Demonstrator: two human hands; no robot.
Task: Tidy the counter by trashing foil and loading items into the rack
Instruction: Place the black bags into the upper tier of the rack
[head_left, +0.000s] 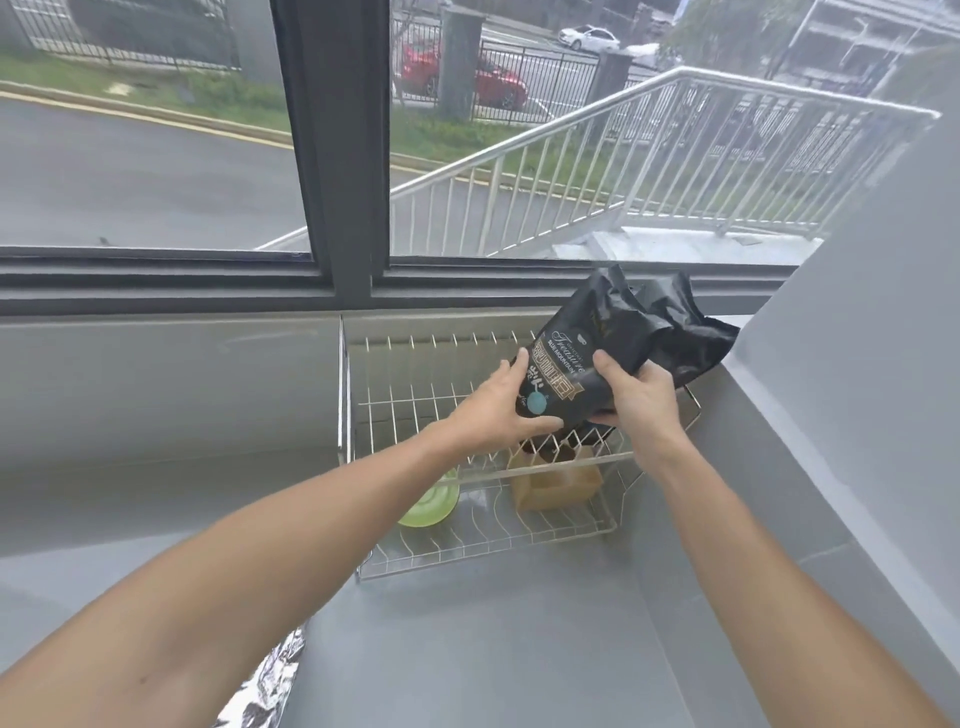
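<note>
both hands grip the black coffee bag above the wire rack: left hand cups its lower face, right hand clamps its edge, likely steadying the floppy bag. crumpled foil waits on the worktop.

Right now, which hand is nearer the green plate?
Left. The left hand grips the black bag above the rack, with its forearm passing right over the green plate. The right hand holds the bag's other side, farther right.
</note>
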